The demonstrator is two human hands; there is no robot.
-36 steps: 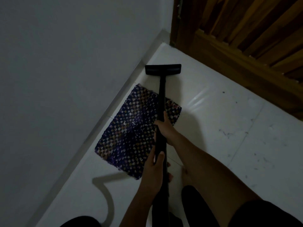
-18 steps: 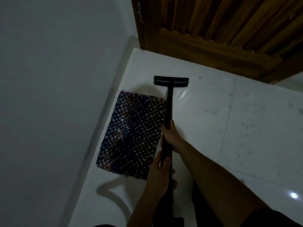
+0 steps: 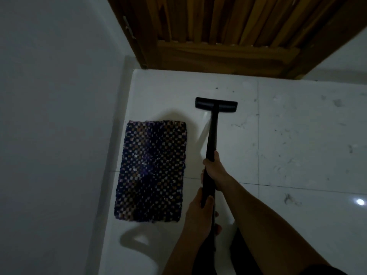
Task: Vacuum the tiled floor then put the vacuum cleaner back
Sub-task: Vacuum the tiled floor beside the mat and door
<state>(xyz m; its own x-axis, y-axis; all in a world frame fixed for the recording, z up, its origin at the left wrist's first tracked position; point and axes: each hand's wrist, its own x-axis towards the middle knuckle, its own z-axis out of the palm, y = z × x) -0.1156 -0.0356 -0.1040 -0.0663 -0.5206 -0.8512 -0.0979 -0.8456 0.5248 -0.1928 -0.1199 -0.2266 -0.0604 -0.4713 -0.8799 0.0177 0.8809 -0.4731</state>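
The vacuum cleaner's black floor head (image 3: 216, 104) rests flat on the white tiled floor (image 3: 297, 155), a little short of the wooden door. Its black tube (image 3: 212, 133) runs back toward me. My right hand (image 3: 215, 171) grips the tube higher up, and my left hand (image 3: 198, 215) grips it lower down, nearer my body. Dark specks and hairs lie scattered on the tiles to the right of the head. The vacuum's body is out of view.
A dark blue checked mat (image 3: 152, 171) lies left of the tube, along the grey wall (image 3: 55, 116). A slatted wooden door (image 3: 228, 36) closes off the far side. Open tiles stretch to the right.
The floor head has swung right, off the mat's edge and onto bare tile. The view has turned so the door now faces me squarely. Both hands keep their grip.
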